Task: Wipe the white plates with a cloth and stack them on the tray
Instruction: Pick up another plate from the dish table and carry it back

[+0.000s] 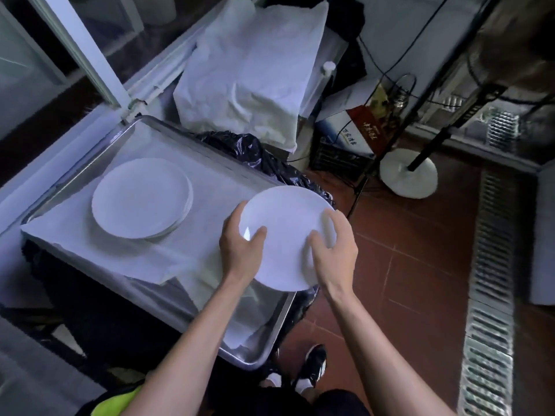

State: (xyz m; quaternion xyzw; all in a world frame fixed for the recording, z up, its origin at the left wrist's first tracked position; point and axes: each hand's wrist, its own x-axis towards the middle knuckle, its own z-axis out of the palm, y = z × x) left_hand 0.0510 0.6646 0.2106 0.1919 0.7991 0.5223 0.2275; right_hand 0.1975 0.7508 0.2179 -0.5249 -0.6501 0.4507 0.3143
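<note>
- While both hands hold it, a white plate (285, 235) hangs over the near right edge of the metal tray (255, 352).
- Left hand (240, 250) grips its left rim, thumb on top.
- Right hand (333, 253) curls round the right rim.
- Beyond the left fingers (232, 216), a stack of plates (141, 198) sits on the tray's white cloth (210, 187).

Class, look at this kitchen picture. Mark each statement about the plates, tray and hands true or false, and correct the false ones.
1. Both hands hold one white plate. True.
2. The left hand rests on the stack of plates. False: it grips the held plate.
3. The stack sits on the metal tray. True.
4. The right hand holds a cloth. False: it grips the plate's rim; no cloth shows in it.
</note>
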